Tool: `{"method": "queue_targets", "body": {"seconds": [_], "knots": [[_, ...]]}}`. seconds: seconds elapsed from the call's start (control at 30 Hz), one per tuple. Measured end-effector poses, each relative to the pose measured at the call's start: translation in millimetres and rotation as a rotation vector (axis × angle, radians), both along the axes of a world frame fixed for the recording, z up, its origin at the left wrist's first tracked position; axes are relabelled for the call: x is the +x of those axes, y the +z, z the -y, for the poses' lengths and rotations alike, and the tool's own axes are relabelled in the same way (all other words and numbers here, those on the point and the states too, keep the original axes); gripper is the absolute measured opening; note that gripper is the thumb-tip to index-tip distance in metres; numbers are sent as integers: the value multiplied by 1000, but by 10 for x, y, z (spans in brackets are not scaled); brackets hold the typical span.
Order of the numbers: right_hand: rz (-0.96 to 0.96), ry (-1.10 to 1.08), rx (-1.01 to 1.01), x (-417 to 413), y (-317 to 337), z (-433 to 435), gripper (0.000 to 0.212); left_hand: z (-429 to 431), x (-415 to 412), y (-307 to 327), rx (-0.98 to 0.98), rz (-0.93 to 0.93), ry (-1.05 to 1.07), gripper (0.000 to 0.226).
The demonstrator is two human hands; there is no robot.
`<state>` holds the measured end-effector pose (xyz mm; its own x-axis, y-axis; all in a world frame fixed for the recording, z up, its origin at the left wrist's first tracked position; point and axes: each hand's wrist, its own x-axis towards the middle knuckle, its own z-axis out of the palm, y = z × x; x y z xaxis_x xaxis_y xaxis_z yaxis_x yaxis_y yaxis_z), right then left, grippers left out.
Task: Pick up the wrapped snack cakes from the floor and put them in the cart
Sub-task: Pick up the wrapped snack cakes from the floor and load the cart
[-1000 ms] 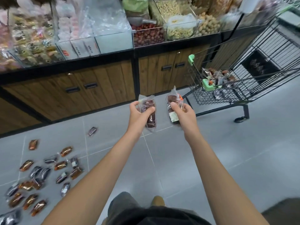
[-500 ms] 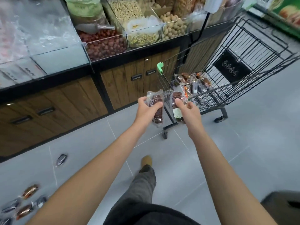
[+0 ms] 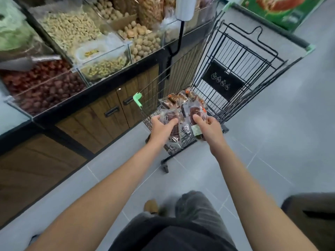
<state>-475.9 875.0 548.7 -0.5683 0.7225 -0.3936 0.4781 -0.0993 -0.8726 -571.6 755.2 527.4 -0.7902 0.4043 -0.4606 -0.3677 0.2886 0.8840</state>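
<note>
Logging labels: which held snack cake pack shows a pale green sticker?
The snack cake pack in the right hand; the other pack, in the left hand, shows no sticker.

The cart [image 3: 235,57] is black wire metal with matt green plastic corners. The cakes [image 3: 172,122] sit in clear, glossy, crinkled plastic wrap. Cabinet doors [image 3: 101,122] show brown wood grain. The bins [image 3: 105,57] are clear plastic; the floor [image 3: 281,133] is smooth grey tile.
</note>
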Motion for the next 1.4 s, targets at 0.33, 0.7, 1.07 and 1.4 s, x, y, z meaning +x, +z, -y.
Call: {"method": "queue_targets", "body": {"seconds": [0.33,0.7,1.07,1.4], "knots": [[127,136,-40,-939,-467,-1365,65,-1104,-706,-422,-111,125,47,63],[524,557,-74,-1795,-1469,-2589,35,-2199,-937,-1406,-352,427,364,80],[784,761,-23,-1968,-2730,-2829,32,-2513,-946,-2516,-485,619,509,62],[844,821,-6,-2014,-3042,-2871,56,-2565,-930,-2842,-423,666,599,62]]}}
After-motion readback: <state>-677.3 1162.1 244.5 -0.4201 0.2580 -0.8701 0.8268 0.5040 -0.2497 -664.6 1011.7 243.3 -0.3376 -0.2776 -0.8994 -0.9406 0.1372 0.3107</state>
